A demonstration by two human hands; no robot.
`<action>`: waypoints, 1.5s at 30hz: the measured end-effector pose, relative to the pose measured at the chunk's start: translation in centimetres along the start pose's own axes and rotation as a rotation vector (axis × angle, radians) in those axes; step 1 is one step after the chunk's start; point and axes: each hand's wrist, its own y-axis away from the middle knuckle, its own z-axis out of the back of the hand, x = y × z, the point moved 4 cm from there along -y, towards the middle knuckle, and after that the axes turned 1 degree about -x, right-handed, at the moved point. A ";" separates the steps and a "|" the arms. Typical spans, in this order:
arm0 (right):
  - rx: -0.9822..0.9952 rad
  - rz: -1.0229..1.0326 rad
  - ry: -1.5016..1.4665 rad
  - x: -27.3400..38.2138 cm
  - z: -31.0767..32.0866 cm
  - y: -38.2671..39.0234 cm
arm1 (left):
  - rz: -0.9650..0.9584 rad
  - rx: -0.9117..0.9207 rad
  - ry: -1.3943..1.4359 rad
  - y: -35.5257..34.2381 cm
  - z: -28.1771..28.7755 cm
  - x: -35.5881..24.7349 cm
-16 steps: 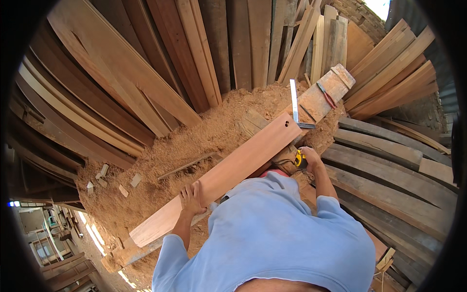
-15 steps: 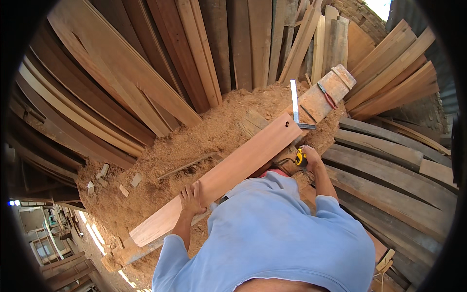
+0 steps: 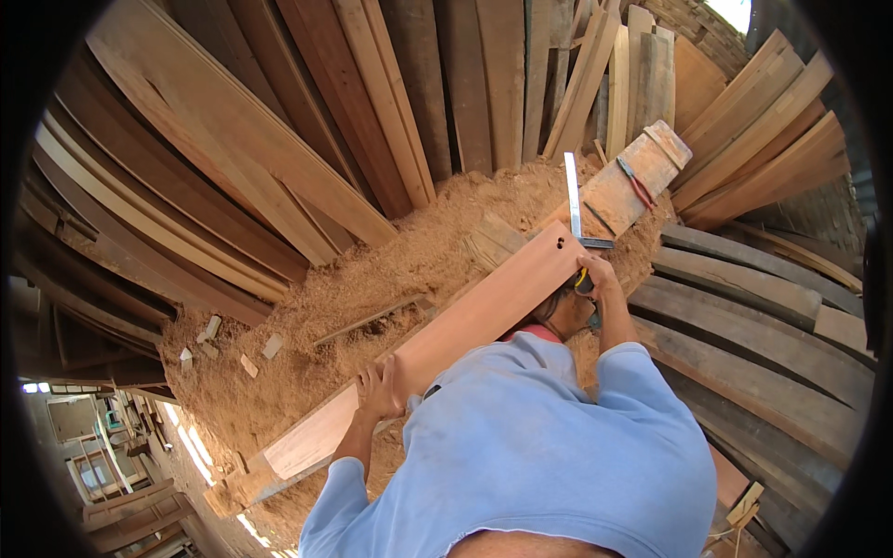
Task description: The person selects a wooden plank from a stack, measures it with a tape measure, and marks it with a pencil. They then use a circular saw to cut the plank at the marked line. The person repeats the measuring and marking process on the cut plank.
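A long, smooth reddish-brown wooden board (image 3: 484,316) slants across the middle, with two dark holes near its upper right end. My left hand (image 3: 379,391) lies across the board's lower left part, its fingers curled over the far edge. At the upper right end my right hand (image 3: 601,273) grips a yellow and black tape measure (image 3: 584,282) close against the board. Just beyond that end, a try square (image 3: 574,205) lies with its metal blade pointing away and its dark stock beside the holes.
Under the board is a worn, sawdust-covered bench plank (image 3: 642,153) carrying red-handled pliers (image 3: 637,183). Sawdust (image 3: 372,288) with small wood offcuts (image 3: 272,347) spreads to the left. Tall boards (image 3: 372,93) lean along the far side; stacked planks (image 3: 744,316) lie at the right.
My right hand has moved up and away with the tape measure, from below the board to its end. My left hand's fingers have drawn closer together on the board.
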 end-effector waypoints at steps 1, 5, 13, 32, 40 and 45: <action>-0.045 0.014 0.051 0.1 1.0 0.5 | -0.039 0.052 0.036 -0.2 -0.1 0.2; -0.056 0.184 0.060 -0.4 3.8 2.5 | -0.162 0.255 0.118 -0.6 1.8 0.7; -0.226 0.338 0.318 6.4 -0.9 8.3 | -0.446 0.201 0.298 -2.8 0.8 4.6; -0.010 0.552 0.229 5.0 -3.9 3.9 | -0.105 0.084 0.132 -5.0 7.9 1.5; -0.192 0.561 0.428 3.9 -5.0 -0.3 | -0.032 0.051 0.185 -4.7 8.3 -0.1; -0.181 0.523 0.645 5.5 -4.3 1.7 | -0.180 0.219 0.213 -6.1 8.4 2.2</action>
